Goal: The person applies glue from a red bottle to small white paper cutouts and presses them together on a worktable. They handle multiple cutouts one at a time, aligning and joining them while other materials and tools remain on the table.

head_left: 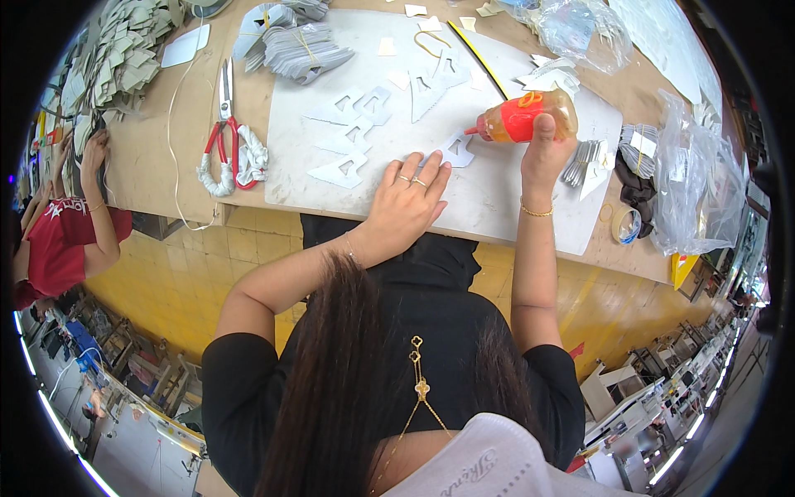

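My right hand [546, 153] grips a squeeze bottle [566, 116] with amber liquid, a red label and a red nozzle. The bottle lies tilted nearly level, its tip pointing left, at or just over a small pale grey cut piece [457, 152]. Flat on the white board [290, 149], my left hand [407, 199] has its fingers stretched out, fingertips beside or on that piece's lower left edge. Several similar grey pieces with cut-out holes [339, 170] lie left of it, and a larger one [439, 87] lies farther back.
Red-handled scissors [222, 137] lie left of the board. Bundled grey pieces [306, 51] sit behind, near a yellow-black strip [479, 62]. To the right are plastic bags [696, 186] and a tape roll [626, 224]. A co-worker in red [74, 240] works at far left.
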Demonstrator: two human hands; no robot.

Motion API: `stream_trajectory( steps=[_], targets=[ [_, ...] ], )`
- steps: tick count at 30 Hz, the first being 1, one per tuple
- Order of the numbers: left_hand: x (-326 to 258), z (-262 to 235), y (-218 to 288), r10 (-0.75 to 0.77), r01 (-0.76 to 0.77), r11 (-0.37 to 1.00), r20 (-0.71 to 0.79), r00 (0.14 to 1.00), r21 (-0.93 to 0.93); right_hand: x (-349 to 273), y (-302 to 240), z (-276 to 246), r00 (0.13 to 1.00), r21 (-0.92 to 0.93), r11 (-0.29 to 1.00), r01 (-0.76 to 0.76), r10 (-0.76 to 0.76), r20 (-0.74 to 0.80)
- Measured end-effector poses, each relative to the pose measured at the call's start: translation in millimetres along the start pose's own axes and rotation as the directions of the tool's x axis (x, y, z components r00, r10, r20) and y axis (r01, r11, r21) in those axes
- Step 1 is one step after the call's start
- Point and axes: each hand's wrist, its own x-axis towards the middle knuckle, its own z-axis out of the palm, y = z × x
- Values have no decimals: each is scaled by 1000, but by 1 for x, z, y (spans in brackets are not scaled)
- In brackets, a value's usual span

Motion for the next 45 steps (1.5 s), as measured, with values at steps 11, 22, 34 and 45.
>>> stream_trajectory(
  steps=[11,22,34,45],
  targets=[
    [0,-1,0,-9,9,1000,-2,1000,-3,-7,10,14,979,164,966,-201,203,4],
    [1,-2,-1,-3,3,1000,1,1000,31,15,-5,-2,1000,49,999,-3,4,-18],
    [1,-2,0,-18,19,999,-11,1000,48,16,-36,29,889,-382,858,344,-167,426],
    [0,2,0,-37,36,999,22,999,3,28,-18,-27,837,710,466,-529,426,344]
  ],
)
